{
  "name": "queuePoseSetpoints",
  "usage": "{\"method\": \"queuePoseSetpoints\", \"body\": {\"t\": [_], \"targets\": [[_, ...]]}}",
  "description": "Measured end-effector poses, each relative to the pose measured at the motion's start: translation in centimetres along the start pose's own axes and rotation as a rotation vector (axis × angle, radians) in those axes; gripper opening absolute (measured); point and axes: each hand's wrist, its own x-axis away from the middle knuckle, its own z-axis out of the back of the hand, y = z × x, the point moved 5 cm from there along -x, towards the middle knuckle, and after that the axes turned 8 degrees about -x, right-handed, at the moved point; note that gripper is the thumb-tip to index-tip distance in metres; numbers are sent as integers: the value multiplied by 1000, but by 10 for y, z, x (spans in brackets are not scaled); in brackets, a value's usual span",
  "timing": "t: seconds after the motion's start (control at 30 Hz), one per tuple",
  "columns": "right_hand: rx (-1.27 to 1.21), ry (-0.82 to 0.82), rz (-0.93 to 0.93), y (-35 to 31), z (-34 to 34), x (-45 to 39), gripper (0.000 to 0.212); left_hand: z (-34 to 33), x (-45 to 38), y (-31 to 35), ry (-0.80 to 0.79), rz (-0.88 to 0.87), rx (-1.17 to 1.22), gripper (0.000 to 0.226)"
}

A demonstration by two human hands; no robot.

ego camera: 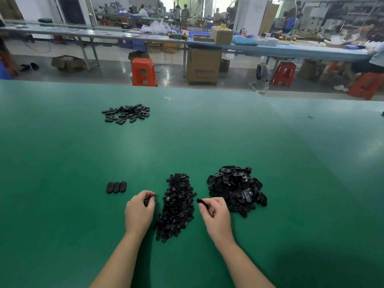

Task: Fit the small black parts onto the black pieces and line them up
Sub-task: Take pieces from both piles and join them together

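A long heap of small black parts [177,206] lies on the green table between my hands. To its right sits a heap of larger black oval pieces [236,189]. My right hand [216,215] pinches one black oval piece [201,201] at its fingertips, just left of that heap. My left hand [139,210] has curled fingers pinching a small black part [152,196] beside the small-parts heap. Three fitted black pieces [116,187] stand side by side in a row to the left of my left hand.
Another pile of black oval pieces [126,113] lies far back on the left of the green table [62,154]. Beyond the table's far edge stand an orange stool [143,71], a cardboard box [203,65] and long benches with people.
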Motion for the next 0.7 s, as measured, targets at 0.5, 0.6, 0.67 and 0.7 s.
{"method": "queuePoseSetpoints", "body": {"t": [0.5, 0.6, 0.67, 0.7], "targets": [[-104, -6, -103, 8, -1, -1, 18, 9, 3, 4, 4, 57, 147, 13], [-111, 0, -116, 9, -1, -1, 12, 11, -1, 4, -12, 141, 279, 14], [-119, 8, -128, 9, 0, -1, 12, 13, -2, 5, -19, 193, 367, 14], [-126, 10, -129, 8, 0, -2, 12, 13, -2, 7, -21, 215, 412, 14]]}}
